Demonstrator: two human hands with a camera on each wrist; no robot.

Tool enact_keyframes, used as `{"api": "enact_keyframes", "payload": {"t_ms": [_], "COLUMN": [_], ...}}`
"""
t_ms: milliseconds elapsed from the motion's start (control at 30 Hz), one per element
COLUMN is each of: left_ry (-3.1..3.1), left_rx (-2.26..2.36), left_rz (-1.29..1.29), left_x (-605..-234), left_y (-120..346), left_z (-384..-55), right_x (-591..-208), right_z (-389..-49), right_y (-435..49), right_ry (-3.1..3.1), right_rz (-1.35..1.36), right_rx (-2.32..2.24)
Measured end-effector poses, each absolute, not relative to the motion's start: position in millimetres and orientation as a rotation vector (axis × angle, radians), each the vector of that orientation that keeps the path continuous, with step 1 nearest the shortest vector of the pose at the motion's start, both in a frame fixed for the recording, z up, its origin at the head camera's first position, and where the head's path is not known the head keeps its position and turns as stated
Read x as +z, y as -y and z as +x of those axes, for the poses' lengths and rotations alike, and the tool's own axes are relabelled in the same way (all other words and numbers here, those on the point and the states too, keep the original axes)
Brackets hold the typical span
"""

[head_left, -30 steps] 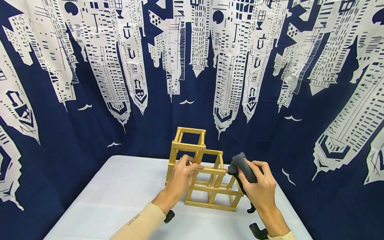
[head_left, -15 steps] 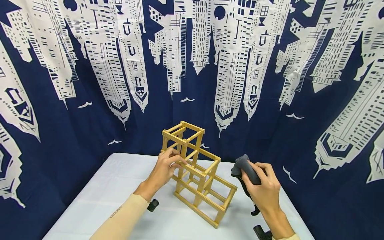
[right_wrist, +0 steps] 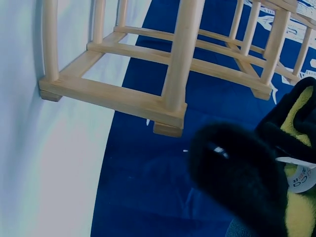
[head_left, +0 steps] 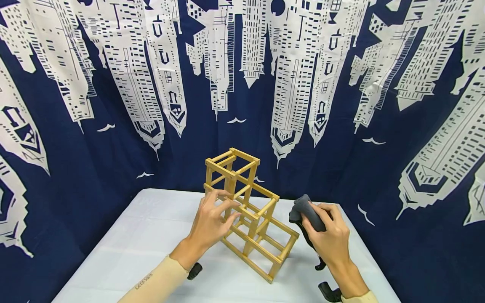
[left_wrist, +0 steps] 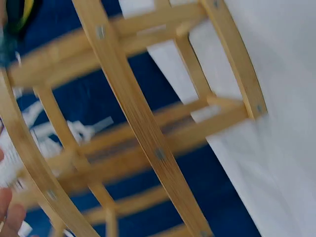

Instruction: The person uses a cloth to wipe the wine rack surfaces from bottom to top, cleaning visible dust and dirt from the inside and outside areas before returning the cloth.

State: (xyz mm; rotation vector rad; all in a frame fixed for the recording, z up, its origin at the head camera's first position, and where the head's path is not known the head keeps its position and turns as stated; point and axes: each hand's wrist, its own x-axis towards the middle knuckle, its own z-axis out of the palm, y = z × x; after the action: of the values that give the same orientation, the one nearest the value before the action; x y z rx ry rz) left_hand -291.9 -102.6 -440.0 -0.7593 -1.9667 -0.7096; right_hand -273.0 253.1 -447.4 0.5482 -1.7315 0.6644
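Note:
A stepped wooden rack (head_left: 221,168) of open square frames stands slanted on the table in the head view. Its bars (left_wrist: 133,106) fill the left wrist view. Beside the rack's middle tier is my left hand (head_left: 210,219), its thumb and fingers spread apart and holding nothing; whether a fingertip touches a bar cannot be told. To the right of the rack, my right hand (head_left: 329,233) grips a folded grey cloth item (head_left: 312,215) above the table. In the right wrist view this soft item shows black fabric (right_wrist: 237,177), yellow patches (right_wrist: 298,217) and a white label (right_wrist: 301,178).
The table has a white cover (head_left: 113,244). Behind it hangs a navy curtain (head_left: 212,168) printed with white buildings. Black wrist devices (head_left: 195,271) show near both forearms, and a thin black strip (head_left: 308,240) hangs below the cloth item.
The rack has been turned on the table, its lower end swinging towards me. My left hand has moved left with it, and its fingers have since spread off the bar. My right hand keeps its grip.

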Motion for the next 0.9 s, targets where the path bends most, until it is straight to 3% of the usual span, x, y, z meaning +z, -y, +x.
{"api": "enact_keyframes", "payload": {"t_ms": [400, 900], "left_ry": [2.241, 2.237], "left_rx": [-0.536, -0.897], "left_rz": [-0.606, -0.899], "left_x": [-433.1, -424.3], "left_y": [42.6, 79.9], "left_z": [-265.1, -285.1], "right_x": [-451.9, -457.6], "right_z": [-274.8, -271.0], "right_y": [-246.7, -241.0], "right_ry": [1.723, 1.727], "right_rz": [0.521, 0.541], "right_rx": [0.669, 0.679]}}
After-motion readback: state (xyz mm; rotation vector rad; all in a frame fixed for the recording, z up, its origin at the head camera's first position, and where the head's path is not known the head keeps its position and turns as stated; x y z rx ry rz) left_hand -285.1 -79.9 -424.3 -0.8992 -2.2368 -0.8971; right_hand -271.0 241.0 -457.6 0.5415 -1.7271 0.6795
